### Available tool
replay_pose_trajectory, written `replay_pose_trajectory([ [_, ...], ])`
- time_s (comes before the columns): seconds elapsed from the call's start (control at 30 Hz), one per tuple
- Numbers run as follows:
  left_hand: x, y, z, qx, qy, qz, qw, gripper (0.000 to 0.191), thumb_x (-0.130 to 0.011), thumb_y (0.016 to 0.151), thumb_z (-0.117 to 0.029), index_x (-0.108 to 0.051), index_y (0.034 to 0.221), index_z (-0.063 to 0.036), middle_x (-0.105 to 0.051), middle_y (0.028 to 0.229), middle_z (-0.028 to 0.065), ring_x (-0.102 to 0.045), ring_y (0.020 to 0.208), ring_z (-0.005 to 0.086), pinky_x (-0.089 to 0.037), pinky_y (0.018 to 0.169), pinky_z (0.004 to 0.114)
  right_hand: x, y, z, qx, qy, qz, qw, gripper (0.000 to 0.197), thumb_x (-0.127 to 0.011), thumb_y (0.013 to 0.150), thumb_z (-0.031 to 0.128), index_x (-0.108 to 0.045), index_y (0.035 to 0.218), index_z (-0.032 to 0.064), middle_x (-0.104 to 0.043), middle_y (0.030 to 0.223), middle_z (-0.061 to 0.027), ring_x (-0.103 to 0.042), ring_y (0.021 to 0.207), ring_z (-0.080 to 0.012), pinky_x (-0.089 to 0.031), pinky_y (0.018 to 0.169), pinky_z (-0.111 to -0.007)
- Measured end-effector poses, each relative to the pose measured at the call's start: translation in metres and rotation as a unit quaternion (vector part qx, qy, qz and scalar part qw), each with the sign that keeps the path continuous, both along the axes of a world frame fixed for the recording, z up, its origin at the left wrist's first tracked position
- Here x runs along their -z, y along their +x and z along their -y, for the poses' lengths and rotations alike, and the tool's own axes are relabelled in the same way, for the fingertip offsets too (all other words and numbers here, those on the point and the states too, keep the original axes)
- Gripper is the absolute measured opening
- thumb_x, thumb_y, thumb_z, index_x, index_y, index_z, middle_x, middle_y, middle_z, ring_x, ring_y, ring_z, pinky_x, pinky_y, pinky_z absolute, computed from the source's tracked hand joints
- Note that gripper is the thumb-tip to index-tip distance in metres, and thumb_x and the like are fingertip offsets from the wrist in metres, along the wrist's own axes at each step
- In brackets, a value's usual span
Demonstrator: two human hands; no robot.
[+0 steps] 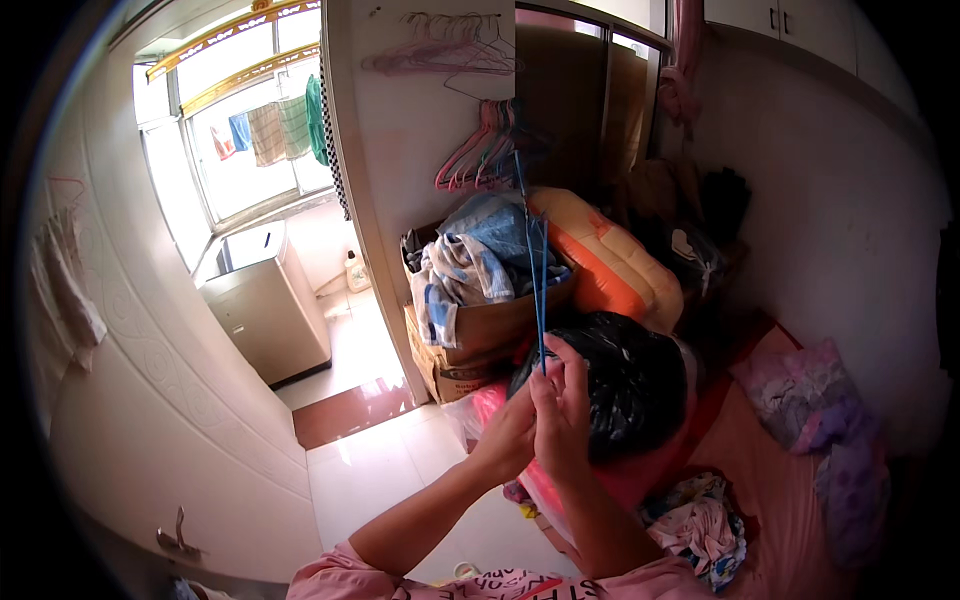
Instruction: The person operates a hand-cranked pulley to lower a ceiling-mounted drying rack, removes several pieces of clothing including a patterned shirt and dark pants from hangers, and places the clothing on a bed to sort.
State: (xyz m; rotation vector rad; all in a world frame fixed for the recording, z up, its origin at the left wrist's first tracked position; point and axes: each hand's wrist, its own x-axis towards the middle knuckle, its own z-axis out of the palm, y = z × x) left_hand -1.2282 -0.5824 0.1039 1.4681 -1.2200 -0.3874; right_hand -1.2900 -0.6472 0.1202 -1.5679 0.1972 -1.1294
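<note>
A thin blue clothes hanger (541, 277) is held upright before me, seen nearly edge-on with its hook at the top. My right hand (562, 420) grips its lower end between thumb and fingers. Close against it, my left hand (511, 435) also has its fingers at that lower end, partly hidden behind the right. Beyond my hands sits a black plastic bag (637, 382) on pink and red plastic wrapping. More hangers, pink, green and blue (480, 150), hang in a bunch on the wall ahead.
A cardboard box (487, 322) full of towels and clothes stands ahead, beside an orange cushioned item (600, 255). Crumpled clothes (701, 525) lie at lower right on a pink bedsheet (772, 465). At left are a door (180, 420) and a washing machine (270, 307) beyond the doorway.
</note>
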Motion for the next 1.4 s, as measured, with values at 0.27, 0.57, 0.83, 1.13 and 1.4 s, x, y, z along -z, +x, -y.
replay_pose_trajectory([
  [0.27,0.005,0.132,0.033,0.049,-0.131,-0.14,0.98,0.042,-0.051,0.094,-0.014,-0.033,0.131,-0.0043,-0.045,0.125,0.0084,-0.042,0.12,0.0152,-0.037,0.096,0.028,-0.015,0.133,0.013,0.1,-0.067,-0.026,0.992,0.037,-0.051,0.089,0.014,-0.047,0.124,0.0025,-0.049,0.109,-0.0141,-0.05,0.095,-0.0208,-0.041,0.084,-0.032],
  [0.57,-0.043,0.292,0.174,0.121,-0.133,-0.229,0.957,0.055,-0.033,0.097,-0.048,-0.03,0.141,-0.0146,-0.047,0.129,0.0044,-0.047,0.115,0.0158,-0.038,0.094,0.035,-0.035,0.337,0.221,0.224,-0.096,0.043,0.969,0.037,-0.055,0.089,0.02,-0.055,0.121,0.0016,-0.056,0.099,-0.0155,-0.054,0.09,-0.0253,-0.043,0.082,-0.033],
  [0.83,-0.093,0.412,0.29,0.142,-0.097,-0.207,0.963,0.066,-0.038,0.094,-0.052,-0.016,0.146,-0.0185,-0.038,0.139,0.0052,-0.039,0.125,0.0192,-0.034,0.1,0.041,-0.095,0.474,0.353,0.295,-0.086,-0.051,0.95,0.035,-0.052,0.088,0.021,-0.058,0.119,0.0058,-0.058,0.104,-0.0191,-0.054,0.1,-0.0349,-0.042,0.088,-0.04],
  [1.13,-0.061,0.486,0.326,0.209,-0.074,-0.275,0.936,0.069,-0.056,0.092,-0.026,-0.015,0.145,-0.0109,-0.039,0.137,0.0114,-0.044,0.12,0.0207,-0.037,0.099,0.037,-0.059,0.533,0.394,0.272,-0.049,-0.163,0.947,0.045,-0.053,0.084,0.031,-0.054,0.118,0.003,-0.055,0.11,-0.0249,-0.052,0.104,-0.0404,-0.04,0.092,-0.043],
  [1.4,-0.051,0.502,0.191,0.208,-0.055,-0.179,0.96,0.095,-0.069,0.082,-0.026,-0.001,0.147,-0.0102,-0.011,0.15,0.0108,-0.017,0.137,0.0275,-0.022,0.108,0.046,-0.071,0.511,0.233,0.274,-0.215,0.058,0.936,0.016,-0.056,0.084,0.008,-0.057,0.099,0.0022,-0.054,0.104,-0.014,-0.05,0.1,-0.03,-0.038,0.09,-0.04],
])
